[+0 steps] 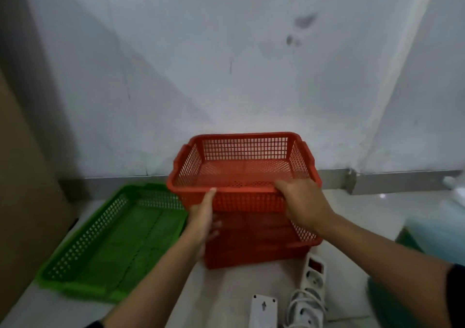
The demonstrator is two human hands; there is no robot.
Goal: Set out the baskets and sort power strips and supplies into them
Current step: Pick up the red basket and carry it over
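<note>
Lifting the upper red basket point(241, 166) by its near rim, the person is separating it from a second red basket point(256, 247) nested beneath it, so that each can take its own spot on the table point(226, 297). The right hand point(302, 201) is curled over the near rim of the upper red basket, fingers hooked inside, because that edge gives the firmest purchase for tilting it up. The left hand point(203, 217) is working from the left, its thumb pressing up against the same rim while its fingers are spread against the lower basket's side, probably to keep that one down as the two are coming apart. Left of the red baskets, a green basket point(113, 237) is lying flat and empty on the table, apparently set out to receive its share. Nearer the person than the red baskets, white power strips point(312, 285) with a coiled cord and a white flat piece point(263, 310) are waiting unsorted. Behind the red baskets, the wall point(226, 63) is closing off the table, which is likely why the baskets are being spread sideways.
</note>
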